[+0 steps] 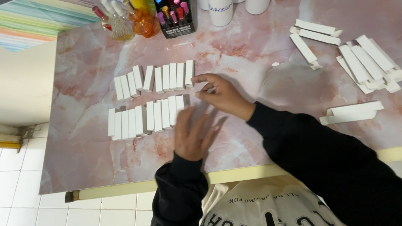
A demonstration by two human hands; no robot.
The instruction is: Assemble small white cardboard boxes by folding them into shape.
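Two rows of small white folded boxes lie on the pink marble table (pixel 92 142). The upper row (pixel 155 79) and the lower row (pixel 144 117) each hold several boxes side by side. My right hand (pixel 222 95) reaches to the right end of the upper row, its fingertips touching the last box (pixel 189 73). My left hand (pixel 192 134) lies flat and blurred, fingers spread, beside the right end of the lower row, touching the table. Both arms wear black sleeves.
Flat unfolded white cartons lie in a pile at the right (pixel 368 62), with more at the top right (pixel 316 31) and one at the right edge (pixel 351 112). Glass bottles (pixel 125 21), a black display box of vials (pixel 173 16) and white cups (pixel 220 11) stand at the back.
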